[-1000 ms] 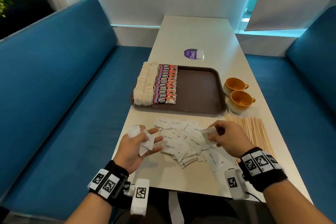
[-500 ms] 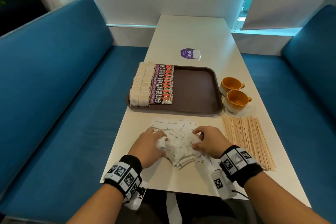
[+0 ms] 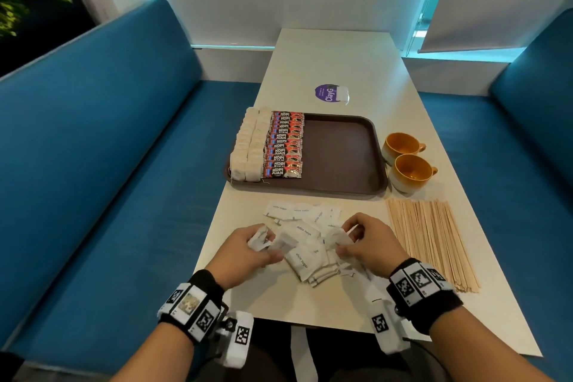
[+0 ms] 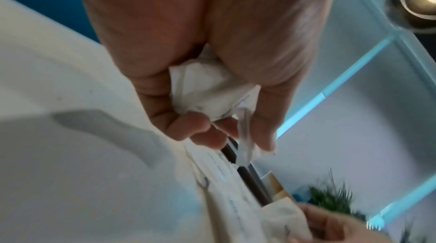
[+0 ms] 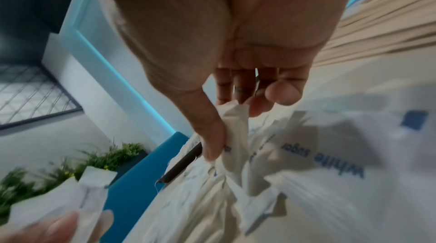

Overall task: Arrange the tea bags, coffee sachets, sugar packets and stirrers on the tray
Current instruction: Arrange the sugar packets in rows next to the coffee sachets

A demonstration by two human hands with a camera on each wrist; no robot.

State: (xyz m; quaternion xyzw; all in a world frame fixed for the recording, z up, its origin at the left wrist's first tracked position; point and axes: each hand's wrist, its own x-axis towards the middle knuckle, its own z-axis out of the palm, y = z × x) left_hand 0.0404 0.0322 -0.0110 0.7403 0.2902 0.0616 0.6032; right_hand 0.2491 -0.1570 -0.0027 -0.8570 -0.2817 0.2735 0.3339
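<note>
The left hand [image 3: 245, 250] clutched crumpled white paper sugar packets [image 4: 202, 90] while the right hand [image 3: 366, 242] pinched another at the loose pile [image 3: 305, 253], the brown plastic tray [image 3: 341, 155] at twelve o'clock.

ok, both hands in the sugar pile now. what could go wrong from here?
1. The left hand bunches several sugar packets in its curled fingers; crumpled ones may not line up like the coffee sachets.
2. The right hand pinches a packet at the pile's edge, so neighbours could drag toward the stirrers.
3. The cups stand right beside the tray.
</note>
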